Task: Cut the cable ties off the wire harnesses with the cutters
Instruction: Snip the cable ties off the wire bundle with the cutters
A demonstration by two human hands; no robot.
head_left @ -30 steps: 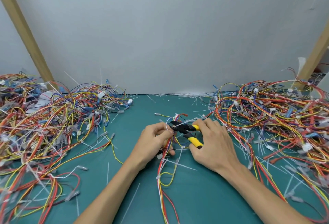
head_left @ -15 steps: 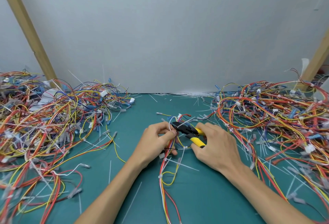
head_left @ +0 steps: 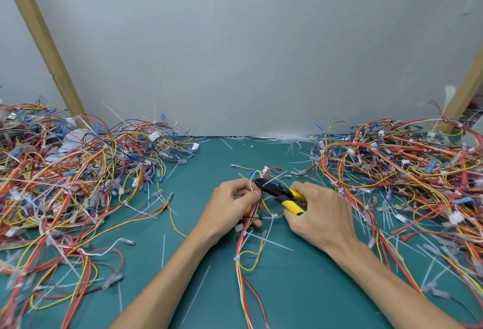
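Gripping the yellow-handled cutters (head_left: 277, 193), the right hand (head_left: 321, 213) is seen with its fingers curled round both handles, while the wire harness (head_left: 241, 255) is pinched by the left hand (head_left: 232, 206) just beside the black cutter head. The harness is held at the middle of the green worktop (head_left: 300, 289), between the two hands, with its lower run trailing toward the near edge.

Compared with a second ago, the two yellow handles appear to have been drawn closer together. The cutter head has been kept against the wires at the left fingertips, and the hands themselves have hardly been shifted. The tail of a white cable tie (head_left: 271, 179) is seen lying across the head, though whether the tie sits between the blades cannot be told. From this it is judged that a cut is being made, or has only just been made, at that point, and that no new tie is being sought yet.

The other ties (head_left: 236, 258) are seen fastened lower on the same harness, so more cuts are judged to be needed before it can be put aside. A left tangle (head_left: 78, 185) and a right tangle (head_left: 405, 172) of harnesses are piled at the sides, and cut strips (head_left: 196, 292) are scattered over the worktop.
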